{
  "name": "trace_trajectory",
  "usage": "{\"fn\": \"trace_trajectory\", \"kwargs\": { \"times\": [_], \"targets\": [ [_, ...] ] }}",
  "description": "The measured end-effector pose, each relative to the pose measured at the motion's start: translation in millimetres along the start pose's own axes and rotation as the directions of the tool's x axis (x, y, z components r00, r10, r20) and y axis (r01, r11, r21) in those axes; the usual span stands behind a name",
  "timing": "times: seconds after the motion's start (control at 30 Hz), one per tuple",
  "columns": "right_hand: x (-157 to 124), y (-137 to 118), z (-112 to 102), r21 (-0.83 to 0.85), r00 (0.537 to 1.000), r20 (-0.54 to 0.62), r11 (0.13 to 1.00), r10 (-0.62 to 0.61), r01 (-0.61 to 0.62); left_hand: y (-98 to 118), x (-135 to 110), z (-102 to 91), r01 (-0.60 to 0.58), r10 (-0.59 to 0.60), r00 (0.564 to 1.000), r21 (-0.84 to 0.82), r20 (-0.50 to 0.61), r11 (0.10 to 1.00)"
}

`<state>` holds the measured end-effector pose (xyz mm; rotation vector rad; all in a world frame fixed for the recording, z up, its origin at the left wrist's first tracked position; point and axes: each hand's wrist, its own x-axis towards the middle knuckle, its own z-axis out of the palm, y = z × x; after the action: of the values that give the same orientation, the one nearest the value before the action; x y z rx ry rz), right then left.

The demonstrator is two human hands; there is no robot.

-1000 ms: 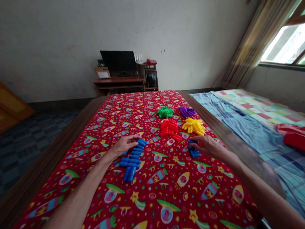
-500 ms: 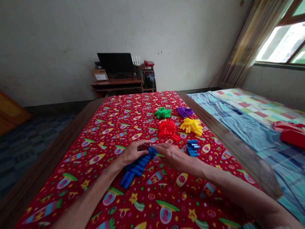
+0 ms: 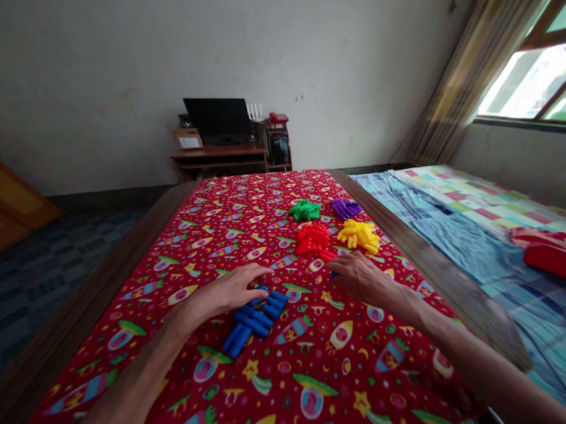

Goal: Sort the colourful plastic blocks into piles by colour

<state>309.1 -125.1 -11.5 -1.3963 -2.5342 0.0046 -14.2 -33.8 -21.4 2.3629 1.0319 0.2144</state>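
Note:
Blue plastic toy pieces (image 3: 254, 319), tube-shaped, lie side by side in a flat cluster in front of me. My left hand (image 3: 237, 286) arches over the far left of this cluster, with thumb and fingers apart and the thumb close to the blue pieces. Further right, my right hand (image 3: 366, 277) is low over the cloth, covering the place of a smaller blue group. Its fingertips are bent down and together, and a bit of a blue piece (image 3: 334, 274) shows at them. The rest of that group is hidden under the hand.
Beyond my right hand lie piles of red pieces (image 3: 312, 237), yellow pieces (image 3: 359, 235), green pieces (image 3: 304, 209) and purple pieces (image 3: 345, 208). A red patterned cloth (image 3: 177, 358) covers the wooden table (image 3: 472, 298). A bed (image 3: 455, 231) stands along the right side.
My right hand has left the blue cluster and moved right to the smaller blue group. My left hand has shifted slightly left and nearer, uncovering more of the cluster.

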Motion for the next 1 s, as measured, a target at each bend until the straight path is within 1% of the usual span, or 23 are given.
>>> {"fn": "trace_trajectory", "kwargs": {
  "times": [0.07,0.1,0.2,0.27,0.3,0.4,0.47,0.53,0.57,0.6,0.67,0.77,0.83,0.9,1.0],
  "targets": [
    [-11,12,-3,-0.054,0.999,0.021,0.998,0.036,-0.034,-3,-6,0.3,0.065,-0.066,0.998,0.073,0.012,0.995],
    [-14,16,-3,-0.062,0.999,0.014,0.997,0.035,-0.035,-2,-8,1.9,0.075,-0.078,0.997,0.094,0.025,0.993],
    [-12,15,-2,-0.032,0.996,-0.088,0.999,-0.029,0.026,8,-7,8.8,0.038,-0.042,0.998,0.100,0.039,0.994],
    [-2,1,2,0.015,0.985,-0.149,0.996,-0.081,0.084,17,-2,12.8,0.018,-0.018,1.000,0.083,0.007,0.996],
    [4,-9,5,0.046,0.982,-0.155,0.992,-0.107,0.115,22,1,14.2,0.026,-0.025,1.000,0.070,-0.019,0.997],
    [25,-47,18,0.126,0.976,-0.079,0.969,-0.204,0.213,28,8,16.4,0.097,-0.096,0.993,0.001,-0.074,0.995],
    [35,-69,30,0.110,0.955,-0.027,0.949,-0.294,0.295,26,10,16.3,0.141,-0.144,0.986,-0.042,-0.081,0.989],
    [41,-82,39,0.061,0.932,0.003,0.930,-0.363,0.362,21,11,15.6,0.174,-0.177,0.980,-0.037,-0.091,0.984],
    [42,-85,42,0.042,0.924,0.013,0.924,-0.381,0.380,18,10,15.3,0.181,-0.182,0.978,-0.022,-0.102,0.983],
    [42,-85,43,0.030,0.925,0.020,0.925,-0.381,0.380,15,10,15.3,0.178,-0.178,0.978,-0.007,-0.113,0.984],
    [38,-78,40,0.022,0.942,0.023,0.942,-0.335,0.334,9,10,16.0,0.150,-0.147,0.978,0.006,-0.149,0.989],
    [24,-57,24,0.003,0.973,-0.007,0.973,-0.231,0.231,7,11,18.3,0.086,-0.088,0.980,-0.019,-0.180,0.996],
    [10,-40,12,-0.012,0.982,-0.036,0.983,-0.186,0.186,12,12,19.6,0.053,-0.059,0.987,-0.047,-0.148,0.998],
    [-5,-22,3,-0.032,0.986,-0.041,0.987,-0.161,0.160,22,12,20.3,0.009,-0.018,0.995,-0.086,-0.097,0.996],
    [-24,-1,-4,-0.062,0.991,-0.020,0.989,-0.134,0.132,39,11,22.2,-0.049,0.037,0.996,-0.156,-0.080,0.987]
  ]
}}
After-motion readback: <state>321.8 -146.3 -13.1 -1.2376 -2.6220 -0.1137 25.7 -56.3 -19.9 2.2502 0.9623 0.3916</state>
